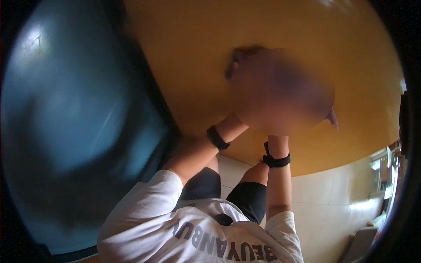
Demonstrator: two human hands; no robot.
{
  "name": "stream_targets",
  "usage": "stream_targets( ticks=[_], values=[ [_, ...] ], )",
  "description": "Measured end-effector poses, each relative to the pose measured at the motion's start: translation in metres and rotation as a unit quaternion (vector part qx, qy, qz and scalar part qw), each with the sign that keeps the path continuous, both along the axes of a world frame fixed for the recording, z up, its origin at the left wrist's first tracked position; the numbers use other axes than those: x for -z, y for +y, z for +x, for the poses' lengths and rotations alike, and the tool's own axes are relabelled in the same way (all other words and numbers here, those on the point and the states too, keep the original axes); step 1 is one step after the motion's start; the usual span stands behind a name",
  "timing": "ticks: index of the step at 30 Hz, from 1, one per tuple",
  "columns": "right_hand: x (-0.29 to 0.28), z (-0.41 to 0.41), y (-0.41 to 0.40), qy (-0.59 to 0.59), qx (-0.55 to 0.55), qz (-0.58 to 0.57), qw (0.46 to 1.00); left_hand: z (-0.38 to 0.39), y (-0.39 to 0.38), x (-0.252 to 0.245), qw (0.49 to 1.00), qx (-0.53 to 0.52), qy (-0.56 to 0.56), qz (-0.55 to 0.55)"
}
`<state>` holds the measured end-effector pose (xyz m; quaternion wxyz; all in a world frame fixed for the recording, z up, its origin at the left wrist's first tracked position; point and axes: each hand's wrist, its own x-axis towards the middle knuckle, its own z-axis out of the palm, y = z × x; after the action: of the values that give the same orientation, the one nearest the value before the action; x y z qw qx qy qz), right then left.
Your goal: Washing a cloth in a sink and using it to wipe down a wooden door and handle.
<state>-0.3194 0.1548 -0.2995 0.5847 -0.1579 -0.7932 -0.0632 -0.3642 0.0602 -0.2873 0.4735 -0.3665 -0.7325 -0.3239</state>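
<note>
A round blurred patch covers both of my hands above the yellow-brown tabletop. My left forearm reaches into the patch from the lower left, with a black wrist strap on it. From below comes my right forearm, also wearing a black strap. A dark purplish thing shows past the patch's upper left rim. At its lower right rim a thin pointed purplish tip sticks out. What these parts are, and what either hand holds, I cannot tell.
A glossy dark blue panel with a black edge borders the tabletop on the left. My knees are at the table's near edge, above a pale tiled floor. A grey object stands at the lower right, near a bright window.
</note>
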Motion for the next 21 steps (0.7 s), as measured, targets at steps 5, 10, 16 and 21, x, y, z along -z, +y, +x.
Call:
stream_targets(
  ticks=[5,10,16,21],
  values=[
    [-0.022,-0.042,-0.106,-0.114,-0.130,0.081,0.982,-0.057,-0.100,0.029,0.977,-0.196,-0.070,0.047],
    [0.012,-0.079,-0.168,-0.243,-0.356,0.047,0.901,-0.094,-0.141,0.128,0.901,-0.149,-0.403,0.057],
    [0.052,-0.073,-0.184,-0.376,-0.246,0.347,0.823,-0.061,-0.126,0.212,0.794,-0.210,-0.565,0.084],
    [0.125,-0.072,-0.155,-0.496,-0.355,0.354,0.708,-0.035,-0.073,0.295,0.799,-0.179,-0.551,0.164]
  ],
)
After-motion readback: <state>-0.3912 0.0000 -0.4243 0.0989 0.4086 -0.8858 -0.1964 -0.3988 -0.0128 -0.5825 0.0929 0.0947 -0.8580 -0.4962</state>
